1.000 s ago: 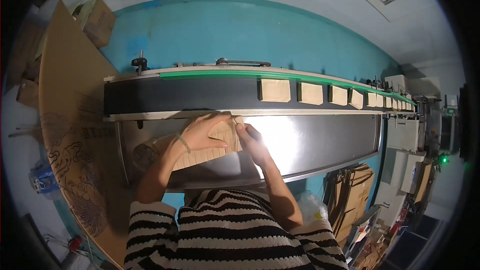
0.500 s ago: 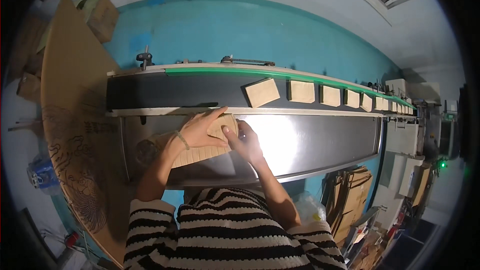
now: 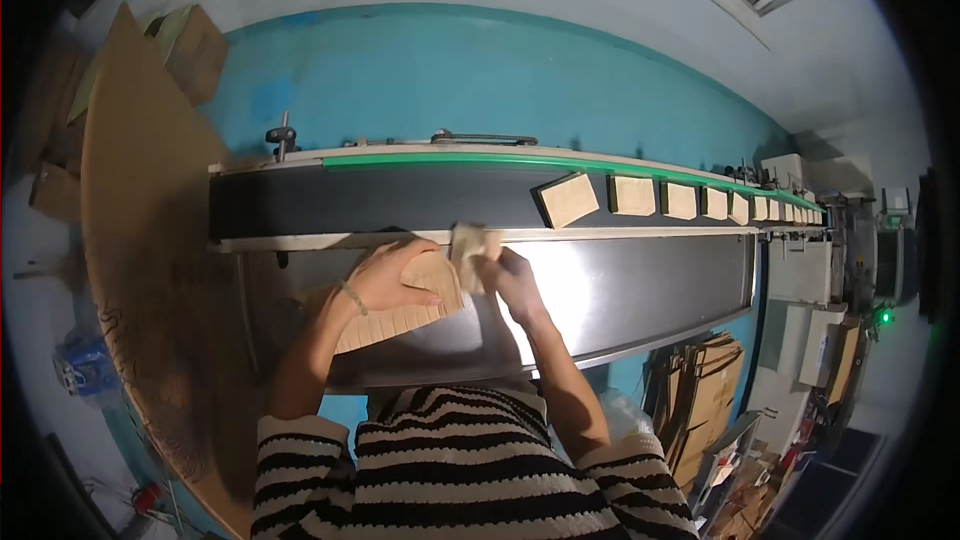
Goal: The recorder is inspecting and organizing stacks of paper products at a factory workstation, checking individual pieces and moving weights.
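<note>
My left hand (image 3: 383, 278) is closed around the near-right end of a row of tan paper packets (image 3: 395, 328), which stand face to face on a steel work surface (image 3: 650, 268). Between the fingers of my right hand (image 3: 516, 286) is a single tan packet (image 3: 473, 252), blurred by motion. It is tilted up beside the end of the row, in front of the belt's near rail. On the dark conveyor belt (image 3: 380, 202) just beyond lies a slightly turned tan packet (image 3: 568, 201).
Further packets (image 3: 632, 196) line the belt toward the right, along a green guide rail (image 3: 440, 159). A large cardboard sheet (image 3: 150, 240) stands at the left. Flattened cartons (image 3: 700, 395) lean below the steel surface at the right. A teal wall (image 3: 480, 70) runs behind.
My right hand has taken one packet off the end of the row and moved it slightly right. The packets on the belt have shifted right.
</note>
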